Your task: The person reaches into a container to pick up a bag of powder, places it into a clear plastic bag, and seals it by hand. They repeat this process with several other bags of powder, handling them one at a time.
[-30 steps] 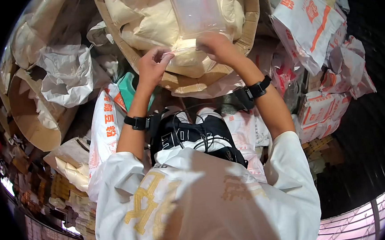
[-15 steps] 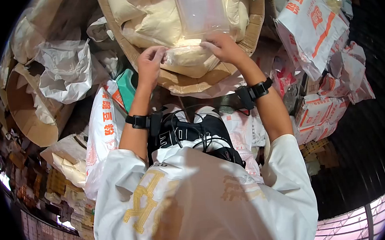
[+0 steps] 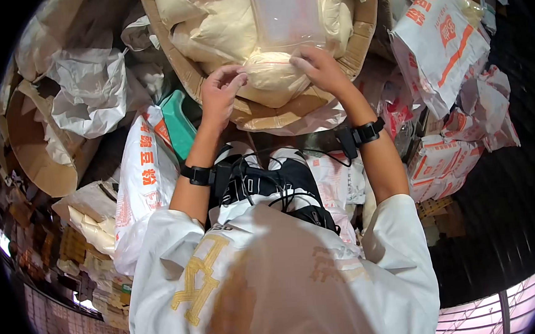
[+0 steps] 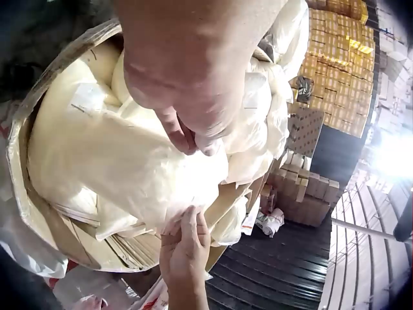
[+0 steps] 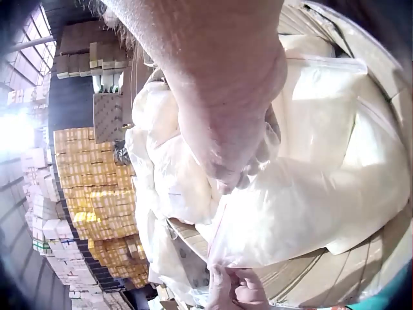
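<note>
Between the two hands lies a clear zip bag of pale yellow powder, a thin red line along its upper edge. My left hand pinches the left end of that edge, thumb against fingers. At the opposite end my right hand pinches the edge. In the left wrist view, the right hand holds a corner of the bag. The right wrist view shows the left hand gripping the end of the red-lined edge, beside the filled bag.
A round cardboard container holds several filled bags, with flat clear bags lying on top. White printed sacks and a green object lie at the left. More printed sacks are stacked at the right.
My right hand has shifted outward along the bag's edge, so the hands are slightly farther apart and more of the red line shows. The head view has moved a little.
</note>
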Demonstrator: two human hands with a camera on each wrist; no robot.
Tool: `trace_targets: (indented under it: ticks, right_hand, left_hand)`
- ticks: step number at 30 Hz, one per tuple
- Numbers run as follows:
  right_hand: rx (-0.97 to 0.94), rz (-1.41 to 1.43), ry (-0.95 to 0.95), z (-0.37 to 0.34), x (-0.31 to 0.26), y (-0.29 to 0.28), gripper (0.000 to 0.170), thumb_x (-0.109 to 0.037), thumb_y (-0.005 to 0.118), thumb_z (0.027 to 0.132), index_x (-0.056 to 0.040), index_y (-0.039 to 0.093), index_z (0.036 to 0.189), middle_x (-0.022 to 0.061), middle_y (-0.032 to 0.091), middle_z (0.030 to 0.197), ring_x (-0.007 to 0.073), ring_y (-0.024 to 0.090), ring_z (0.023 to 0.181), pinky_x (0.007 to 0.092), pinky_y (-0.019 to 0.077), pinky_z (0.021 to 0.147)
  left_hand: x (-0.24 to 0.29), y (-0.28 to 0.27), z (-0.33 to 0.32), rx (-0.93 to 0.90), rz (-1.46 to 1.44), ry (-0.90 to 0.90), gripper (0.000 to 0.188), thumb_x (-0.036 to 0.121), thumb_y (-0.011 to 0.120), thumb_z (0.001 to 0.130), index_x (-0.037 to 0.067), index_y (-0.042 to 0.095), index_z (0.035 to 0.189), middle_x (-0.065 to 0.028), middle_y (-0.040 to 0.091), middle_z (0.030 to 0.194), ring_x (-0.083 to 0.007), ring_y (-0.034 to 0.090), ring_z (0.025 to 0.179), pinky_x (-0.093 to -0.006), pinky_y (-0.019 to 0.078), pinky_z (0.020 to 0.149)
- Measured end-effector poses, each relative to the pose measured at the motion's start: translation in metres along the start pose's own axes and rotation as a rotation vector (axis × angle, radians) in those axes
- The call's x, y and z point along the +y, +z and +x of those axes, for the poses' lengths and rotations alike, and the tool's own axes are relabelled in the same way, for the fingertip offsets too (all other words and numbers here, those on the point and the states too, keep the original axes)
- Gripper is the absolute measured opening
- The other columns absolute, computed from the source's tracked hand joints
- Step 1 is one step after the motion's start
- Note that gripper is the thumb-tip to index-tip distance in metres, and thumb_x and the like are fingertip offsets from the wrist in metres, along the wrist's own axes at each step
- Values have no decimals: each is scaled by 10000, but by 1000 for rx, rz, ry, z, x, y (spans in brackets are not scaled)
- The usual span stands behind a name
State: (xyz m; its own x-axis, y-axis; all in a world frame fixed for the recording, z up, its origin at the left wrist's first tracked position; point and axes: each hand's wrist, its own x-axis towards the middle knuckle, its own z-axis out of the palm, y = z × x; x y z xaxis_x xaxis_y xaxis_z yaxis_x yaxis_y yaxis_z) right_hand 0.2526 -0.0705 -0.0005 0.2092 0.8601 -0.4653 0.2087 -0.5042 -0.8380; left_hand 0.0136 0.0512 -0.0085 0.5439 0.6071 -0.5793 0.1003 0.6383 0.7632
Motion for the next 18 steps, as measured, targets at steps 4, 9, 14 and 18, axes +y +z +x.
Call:
trace_targets:
  ticks: [4, 9, 14, 18]
  right_hand:
    - [30, -121, -143, -5, -14, 0, 172, -158, 663, 891, -2, 641, 961, 128, 624, 913, 267, 606, 879, 355, 474, 826]
    - [90, -298, -287, 0, -36, 18, 220, -176, 697, 854, -33, 645, 1013, 138, 645, 987, 323, 606, 967, 394, 480, 854]
    - [152, -324, -274, 5, -38, 34, 189, -132, 703, 833, -49, 632, 987, 139, 627, 946, 338, 600, 916, 409, 482, 797]
    - [154, -298, -257, 7, -35, 35, 172, -131, 699, 827, -53, 620, 959, 125, 594, 900, 338, 589, 899, 435, 487, 780]
  left_hand:
    - [0, 2, 3, 11, 40, 26, 130, -17, 678, 884, -15, 674, 1015, -42, 684, 932, -109, 644, 853, -241, 518, 804]
    - [-4, 4, 6, -17, 58, 45, 195, -52, 681, 861, -21, 657, 1052, -45, 679, 949, -104, 643, 850, -234, 520, 806]
    - [6, 18, 8, 0, 34, 106, 291, -47, 704, 849, -26, 629, 1130, -52, 676, 985, -99, 641, 861, -224, 519, 814]
    - [8, 16, 7, -30, 104, 87, 279, -36, 712, 851, -19, 638, 1120, -44, 673, 982, -95, 634, 881, -227, 516, 816]
